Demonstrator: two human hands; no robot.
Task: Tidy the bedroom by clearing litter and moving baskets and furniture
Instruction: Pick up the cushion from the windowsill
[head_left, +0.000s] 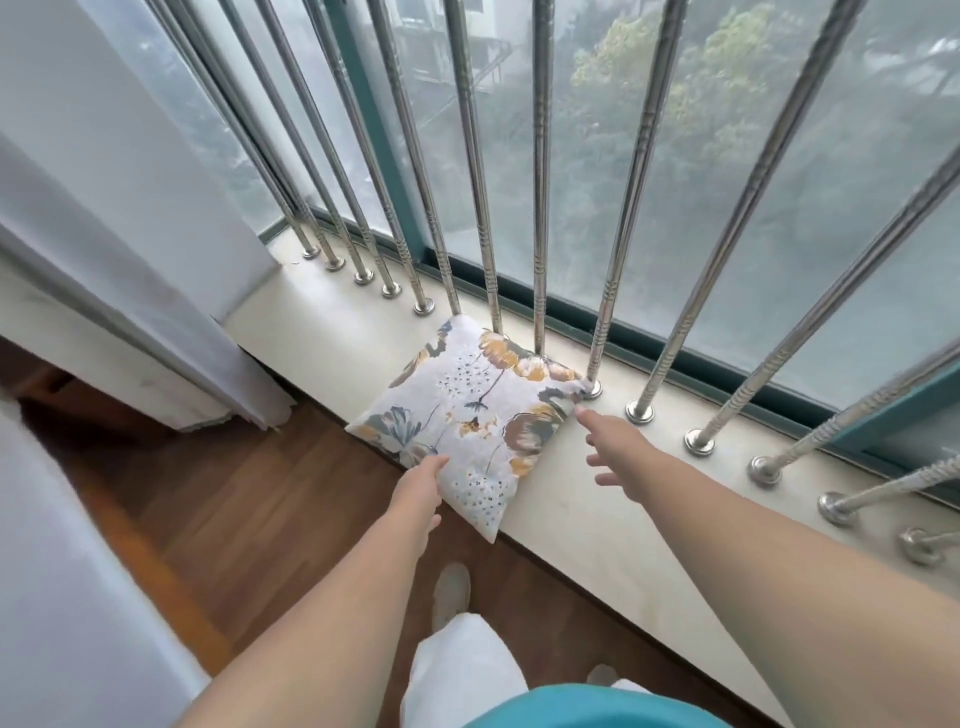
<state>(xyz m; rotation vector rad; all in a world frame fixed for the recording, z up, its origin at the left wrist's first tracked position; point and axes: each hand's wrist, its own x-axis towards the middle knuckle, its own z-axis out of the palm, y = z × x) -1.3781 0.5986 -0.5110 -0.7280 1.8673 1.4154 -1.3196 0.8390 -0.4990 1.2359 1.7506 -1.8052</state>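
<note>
cushion (478, 415) on sill (322, 332) | left hand (421, 491) touching | right hand (615, 452) beside

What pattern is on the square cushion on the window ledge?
The square fabric cushion is pale grey with yellow, brown and blue-grey flowers, shown best in the head view.

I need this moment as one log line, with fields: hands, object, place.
hands: left hand open, touching cushion edge; right hand open, beside it | object: floral cushion | place: window ledge, against bars

floral cushion (480, 418), flat on sill, overhanging edge
</note>
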